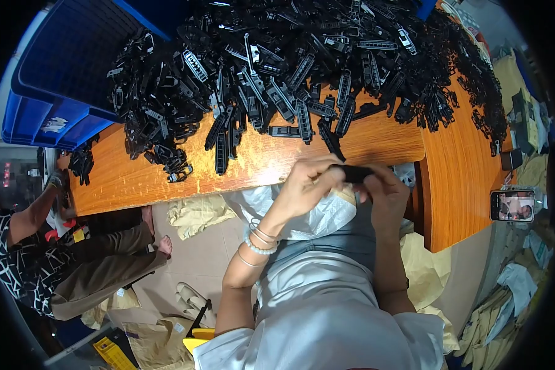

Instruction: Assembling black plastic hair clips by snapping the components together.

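Note:
Just past the near edge of the wooden table (253, 168), above my lap, I hold a small black plastic part (354, 174) between both hands. My left hand (311, 185), with bangles on its wrist, pinches the part's left end. Closed on the other end are the fingers of my right hand (385, 188). Motion blurs the part a little, and my fingertips hide its ends. A loose black ribbed part (331, 140) lies on the table just beyond my hands. Behind it spreads a large heap of similar black plastic parts (283, 68).
A blue plastic crate (61, 117) stands at the far left. On the right, a phone (514, 205) stands beside the side tabletop (459, 185). Another person (37, 259) sits at the left. Brown paper sacks (160, 342) lie on the floor, and a white sack (314, 225) covers part of my lap.

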Available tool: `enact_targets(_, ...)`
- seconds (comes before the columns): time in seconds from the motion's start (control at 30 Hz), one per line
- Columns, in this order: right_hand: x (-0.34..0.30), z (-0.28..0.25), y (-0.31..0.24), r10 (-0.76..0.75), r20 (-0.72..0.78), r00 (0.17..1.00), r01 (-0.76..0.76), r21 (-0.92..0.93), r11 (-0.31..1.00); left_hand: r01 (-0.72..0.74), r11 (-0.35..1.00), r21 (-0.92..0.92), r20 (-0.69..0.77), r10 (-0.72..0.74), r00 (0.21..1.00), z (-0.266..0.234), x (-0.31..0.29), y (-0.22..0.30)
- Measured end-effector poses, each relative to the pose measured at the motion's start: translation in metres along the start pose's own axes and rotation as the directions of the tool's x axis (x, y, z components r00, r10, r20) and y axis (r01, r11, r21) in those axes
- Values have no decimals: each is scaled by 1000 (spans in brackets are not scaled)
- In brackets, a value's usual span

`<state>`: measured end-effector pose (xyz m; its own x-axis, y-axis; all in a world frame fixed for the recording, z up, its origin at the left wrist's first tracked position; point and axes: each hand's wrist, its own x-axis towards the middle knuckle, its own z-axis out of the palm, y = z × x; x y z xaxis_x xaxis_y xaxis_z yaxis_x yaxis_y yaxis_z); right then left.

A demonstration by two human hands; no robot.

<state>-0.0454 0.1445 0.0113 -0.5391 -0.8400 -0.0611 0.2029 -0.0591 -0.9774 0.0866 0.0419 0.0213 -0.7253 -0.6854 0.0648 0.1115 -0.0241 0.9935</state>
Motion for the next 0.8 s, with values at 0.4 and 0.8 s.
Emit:
enact_targets(0.4, 12, -28, 7, -64, -24, 998, 65, 40, 997, -480, 354, 803, 239, 547, 802, -19, 28, -12)
enact_targets(0.8, 7, 2, -9, -323, 298, 898, 425, -404, 810, 49, 922, 384, 135, -109, 985, -15, -14, 17)
